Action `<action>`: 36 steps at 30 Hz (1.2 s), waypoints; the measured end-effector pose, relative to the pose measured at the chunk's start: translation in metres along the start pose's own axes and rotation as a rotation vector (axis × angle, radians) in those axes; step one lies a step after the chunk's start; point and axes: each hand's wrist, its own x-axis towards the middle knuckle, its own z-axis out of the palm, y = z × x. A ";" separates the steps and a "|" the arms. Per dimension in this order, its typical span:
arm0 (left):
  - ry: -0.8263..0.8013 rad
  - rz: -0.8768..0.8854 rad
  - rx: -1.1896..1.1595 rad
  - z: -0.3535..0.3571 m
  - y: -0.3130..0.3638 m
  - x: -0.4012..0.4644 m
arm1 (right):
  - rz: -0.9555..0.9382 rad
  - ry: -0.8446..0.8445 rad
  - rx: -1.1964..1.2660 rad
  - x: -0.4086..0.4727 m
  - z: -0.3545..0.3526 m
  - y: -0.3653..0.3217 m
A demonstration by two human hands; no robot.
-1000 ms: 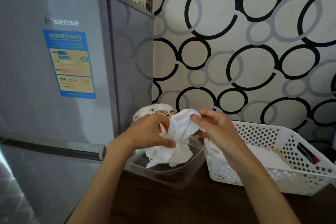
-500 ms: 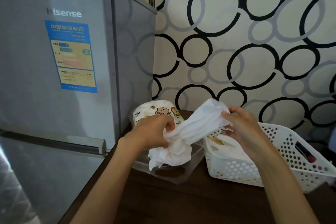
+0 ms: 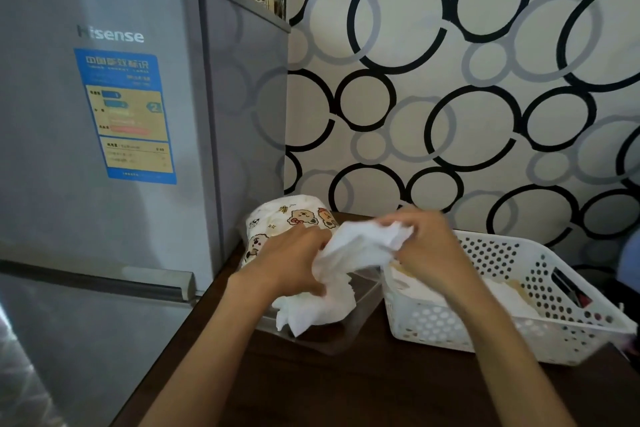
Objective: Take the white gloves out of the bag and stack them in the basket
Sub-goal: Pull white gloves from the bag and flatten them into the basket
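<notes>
White gloves (image 3: 349, 253): a crumpled bunch I hold up between my hands, above the clear tray (image 3: 360, 291); the loose end hangs down into it.
My left hand (image 3: 291, 260): clenched around the lower part of the bunch.
My right hand (image 3: 429, 246): pinching the upper end, just over the basket's near-left corner.
Basket (image 3: 519, 326): white, perforated, on the dark surface (image 3: 346, 385), with pale folded items inside.
Printed bag (image 3: 294, 222): behind my left hand, beside the grey fridge (image 3: 138, 114).

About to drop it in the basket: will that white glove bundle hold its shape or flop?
Probably floppy: the white glove bundle sags and creases between the left hand and right hand. Likely light, since fingertip pinches carry it.
</notes>
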 end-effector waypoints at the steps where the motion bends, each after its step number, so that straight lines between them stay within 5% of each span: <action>1: -0.003 0.000 -0.013 -0.001 -0.001 -0.001 | 0.013 0.066 0.110 0.001 -0.011 -0.001; 7: 0.051 0.003 -0.077 -0.003 0.001 -0.001 | 0.116 0.305 0.469 -0.002 -0.043 0.001; 13: 0.023 0.001 -0.072 -0.004 0.000 -0.001 | 0.162 0.394 0.541 0.001 -0.043 0.004; 19: -0.127 0.032 -0.177 -0.025 0.004 -0.013 | 0.268 0.221 0.539 0.008 -0.029 0.024; 22: 0.054 0.039 -0.215 -0.035 0.018 -0.027 | 0.298 0.154 0.565 0.007 -0.021 0.027; 26: 0.474 0.165 0.022 -0.011 0.044 -0.039 | 0.315 0.133 0.568 0.005 -0.021 0.025; 30: 0.352 0.269 0.328 0.025 0.042 -0.045 | 0.304 0.087 0.470 -0.006 -0.024 0.012; 36: 0.267 -0.033 0.559 0.017 0.047 -0.054 | 0.208 0.155 0.402 -0.022 -0.049 0.002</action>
